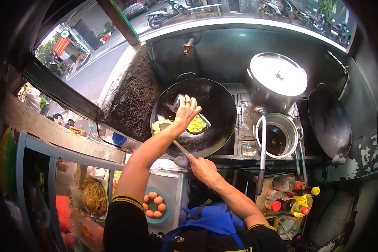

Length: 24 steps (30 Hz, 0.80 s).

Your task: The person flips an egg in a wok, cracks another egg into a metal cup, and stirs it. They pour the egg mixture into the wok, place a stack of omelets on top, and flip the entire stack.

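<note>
Over the wok (216, 98), my left hand (188, 112) grips a clear glass (177, 102) tipped on its side. A pale, spoon-like end (205, 120) sticks out past that hand, above a yellow egg mixture with green bits (196, 125) on the wok's bottom. My right hand (204, 171) is closed around the handle of a metal spatula (181, 148), near the wok's front rim. The spatula's blade lies in the wok by a second yellow egg piece (157, 126), partly covered by my left forearm.
Right of the wok stand a lidded steel pot (277, 101) and an open pot of dark liquid (257, 136), with a long ladle (262, 155) across it. Another wok (329, 122) leans farther right. Eggs (153, 195) in a bowl and several sauce bottles (287, 205) sit nearer me.
</note>
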### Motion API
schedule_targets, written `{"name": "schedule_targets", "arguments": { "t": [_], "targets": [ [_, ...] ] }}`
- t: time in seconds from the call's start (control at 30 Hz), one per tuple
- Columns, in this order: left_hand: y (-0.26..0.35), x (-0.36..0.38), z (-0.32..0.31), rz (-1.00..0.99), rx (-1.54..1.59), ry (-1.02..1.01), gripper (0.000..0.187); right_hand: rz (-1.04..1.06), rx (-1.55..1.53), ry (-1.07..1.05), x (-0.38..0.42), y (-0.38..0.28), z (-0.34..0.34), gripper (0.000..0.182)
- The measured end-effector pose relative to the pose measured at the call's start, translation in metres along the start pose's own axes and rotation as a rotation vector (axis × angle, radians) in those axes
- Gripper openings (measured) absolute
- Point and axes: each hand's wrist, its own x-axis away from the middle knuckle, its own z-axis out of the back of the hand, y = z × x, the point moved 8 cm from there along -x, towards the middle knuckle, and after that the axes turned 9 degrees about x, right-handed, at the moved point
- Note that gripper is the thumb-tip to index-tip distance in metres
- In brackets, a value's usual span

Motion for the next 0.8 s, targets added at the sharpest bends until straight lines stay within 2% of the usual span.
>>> {"name": "schedule_targets", "arguments": {
  "t": [0.23,0.47,0.57,0.63,0.67,0.73,0.8],
  "targets": [
    [0.007,0.007,-0.005,-0.01,-0.04,0.006,0.019,0.009,-0.001,0.035,0.003,0.002,-0.009,0.03],
    [-0.008,0.01,0.004,0.015,-0.055,0.042,0.017,0.045,0.02,0.062,0.002,-0.004,-0.001,0.026],
    [-0.018,0.011,0.011,0.034,-0.034,-0.007,0.022,0.035,0.028,0.047,0.0,-0.006,0.003,0.025],
    [-0.033,0.017,0.009,0.151,0.23,-0.073,0.023,0.027,0.029,0.028,0.0,-0.006,0.003,0.023],
    [-0.038,0.024,0.007,0.205,0.326,-0.1,0.032,0.031,0.029,0.028,0.0,-0.006,0.003,0.023],
    [-0.043,0.042,-0.018,0.357,0.491,-0.163,0.069,0.019,0.013,0.001,-0.001,-0.006,0.003,0.023],
    [-0.047,0.06,-0.04,0.58,0.713,-0.205,0.075,0.017,0.024,-0.005,-0.001,-0.005,0.001,0.023]
  ]
}}
